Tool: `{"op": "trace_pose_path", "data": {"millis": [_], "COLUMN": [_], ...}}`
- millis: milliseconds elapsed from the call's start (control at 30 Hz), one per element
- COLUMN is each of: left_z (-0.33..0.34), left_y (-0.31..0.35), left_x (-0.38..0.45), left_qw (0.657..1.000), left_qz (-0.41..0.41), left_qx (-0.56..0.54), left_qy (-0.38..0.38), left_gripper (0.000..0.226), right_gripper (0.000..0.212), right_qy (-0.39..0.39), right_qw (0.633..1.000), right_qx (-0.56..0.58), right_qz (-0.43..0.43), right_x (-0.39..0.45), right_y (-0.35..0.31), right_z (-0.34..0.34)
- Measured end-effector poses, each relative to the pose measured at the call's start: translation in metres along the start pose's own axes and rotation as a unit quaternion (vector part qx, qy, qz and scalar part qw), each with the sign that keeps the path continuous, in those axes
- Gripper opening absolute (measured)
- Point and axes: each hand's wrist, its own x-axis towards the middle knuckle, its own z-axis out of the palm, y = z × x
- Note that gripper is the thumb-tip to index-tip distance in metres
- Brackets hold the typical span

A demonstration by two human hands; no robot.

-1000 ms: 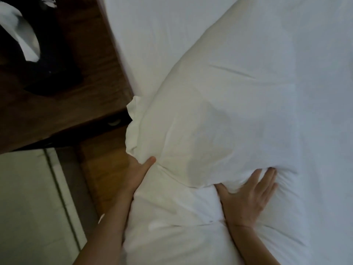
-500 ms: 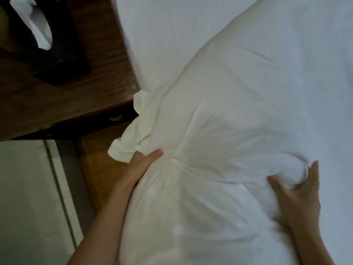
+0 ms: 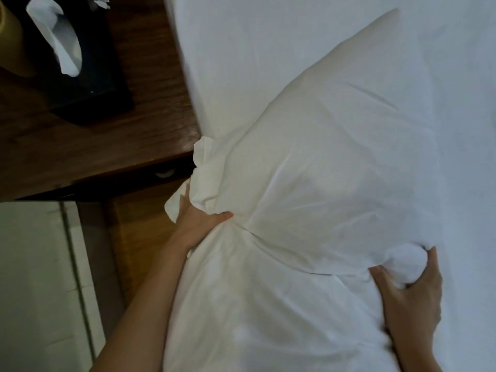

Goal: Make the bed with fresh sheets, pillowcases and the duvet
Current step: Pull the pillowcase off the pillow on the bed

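white pillowcase (image 3: 308, 189) bunched; left hand (image 3: 197, 221) fingers buried, right hand (image 3: 413, 294) gripping.

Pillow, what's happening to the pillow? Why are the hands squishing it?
A person is putting a white pillowcase on a pillow on the bed. The left hand grips the bunched edge of the case on one side, and the right hand grips a corner on the other side. About half the pillow is inside; the near half is not covered yet. Beside the bed, a dark tissue box sits on a wooden nightstand.
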Motion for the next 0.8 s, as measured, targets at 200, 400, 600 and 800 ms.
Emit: {"op": "trace_pose_path", "data": {"millis": [200,400,600,800], "left_z": [-0.001,0.0,-0.005,-0.01], "left_y": [0.022,0.02,0.021,0.029], "left_x": [0.043,0.057,0.057,0.053], "left_qw": [0.993,0.99,0.99,0.984], "left_qz": [0.083,0.118,0.125,0.172], "left_qx": [-0.075,-0.075,0.065,-0.036], "left_qy": [0.028,-0.013,0.003,-0.04], "left_gripper": [0.12,0.133,0.075,0.087], "right_gripper": [0.118,0.109,0.105,0.101], "right_qy": [0.006,0.017,0.015,0.025], "right_qw": [1.0,1.0,1.0,0.999], "right_qx": [0.008,0.024,0.015,-0.007], "right_qz": [0.013,0.007,0.011,0.035], "right_x": [0.011,0.017,0.016,0.015], "right_y": [-0.008,-0.012,-0.009,0.004], "right_z": [0.009,0.016,0.013,0.017]}}
